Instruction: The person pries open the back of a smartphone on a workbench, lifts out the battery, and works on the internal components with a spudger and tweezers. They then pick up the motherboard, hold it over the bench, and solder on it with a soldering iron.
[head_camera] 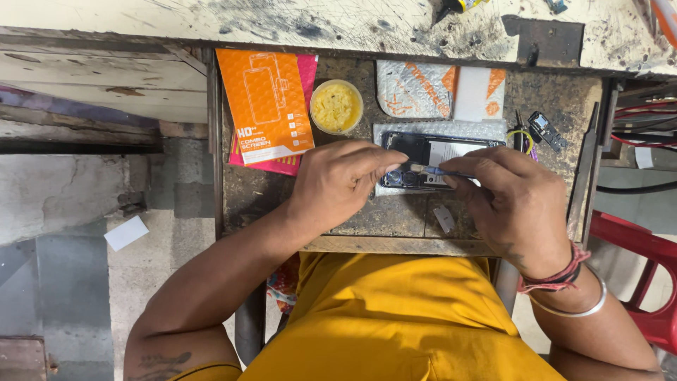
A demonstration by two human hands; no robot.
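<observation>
The opened dark rectangular phone [423, 161] lies lengthwise left-to-right on the worn tabletop [395, 219], directly under both hands: left fingers [377, 166] pinch its left end, right fingers [469, 169] grip a thin blue-handled brush [434, 170].

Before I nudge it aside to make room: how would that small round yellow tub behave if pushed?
The tub looks like thin plastic, so it is probably light and would slide easily on the worn bench. It is low and wide, so it seems unlikely to tip. It has no lid, so a sharp shove might spill the yellow stuff inside.
</observation>
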